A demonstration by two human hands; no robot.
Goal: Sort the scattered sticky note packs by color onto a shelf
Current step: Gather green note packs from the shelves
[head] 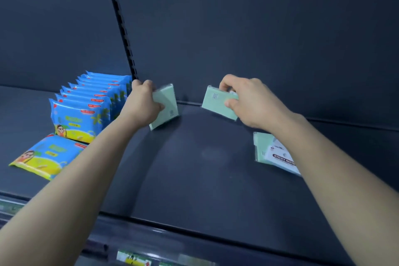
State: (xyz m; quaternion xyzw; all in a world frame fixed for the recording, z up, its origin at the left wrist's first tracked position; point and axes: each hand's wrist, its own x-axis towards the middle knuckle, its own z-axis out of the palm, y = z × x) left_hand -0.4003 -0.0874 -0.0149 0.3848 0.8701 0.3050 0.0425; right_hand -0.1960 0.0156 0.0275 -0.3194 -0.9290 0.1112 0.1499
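**Shelf deck** (205,179): dark metal, right-hand bay. It is bounded on the left by a slotted upright (123,28) and behind by a dark back panel (237,39).

**Left hand** (142,101): the fingers are curled over the top edge of the first green sticky note pack (166,103), with the thumb on its near face. The pack stands on edge, tilted, at the back left corner of the bay, close to the upright. Its lower corner is at the deck, but contact cannot be confirmed. Judged purpose: it anchors a green row at the end of the bay, where the back panel can support it.

**Right hand** (252,101): pinches the second green sticky note pack (216,102), thumb below and fingertips on the upper edge. The pack is tilted, its far edge near the back panel, to the right of the first and apart from it. Judged purpose: held ready to close up against the first.

**Third green sticky note pack** (274,153): lies flat on the deck with its white label up, unheld. The right forearm partly covers it. Judged still to be stood up with the others.

**Blue wrapped packs** (86,106): an upright row in the neighbouring left bay. One flat blue pack (47,155) lies in front of it. Not sticky notes, so judged outside the sort.

**Colours in view**: green only. Other colours are not visible.
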